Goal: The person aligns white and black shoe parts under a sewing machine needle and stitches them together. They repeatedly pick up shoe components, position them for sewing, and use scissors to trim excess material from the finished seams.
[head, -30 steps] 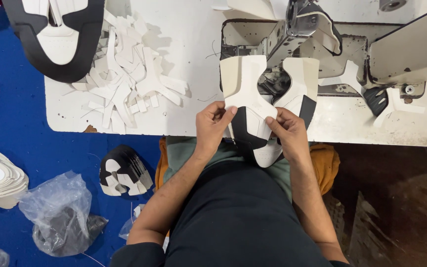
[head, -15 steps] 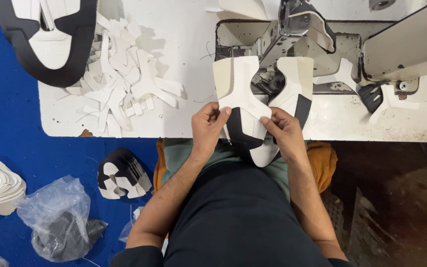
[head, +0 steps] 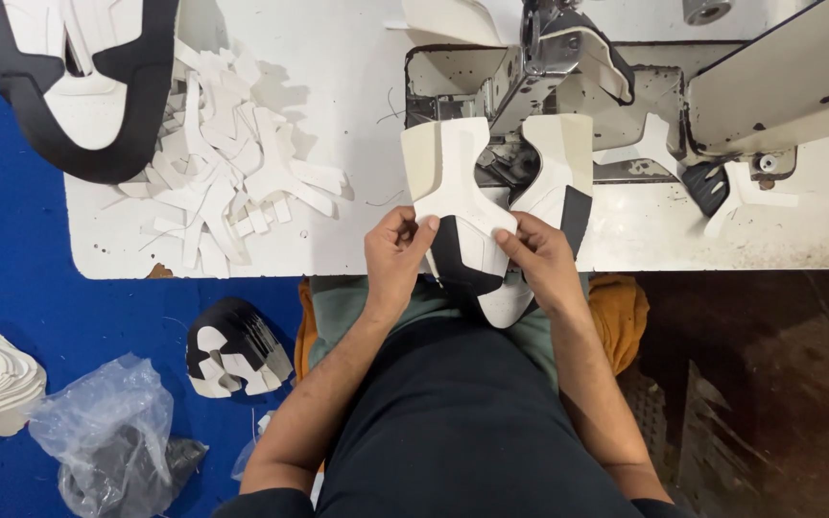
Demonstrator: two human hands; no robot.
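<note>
Left hand (head: 397, 257): I had it pinched shut on the shoe upper (head: 477, 216), just below the sewing machine (head: 578, 58).
Right hand (head: 541, 259): closed on the upper's other edge.
Advice: I judged both grips should stay level, feeding flat.
Scraps (head: 223, 182): well left of the machine.

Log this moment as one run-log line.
left hand: grips shoe upper | right hand: grips same | sewing machine: just beyond | white scraps: left
</note>
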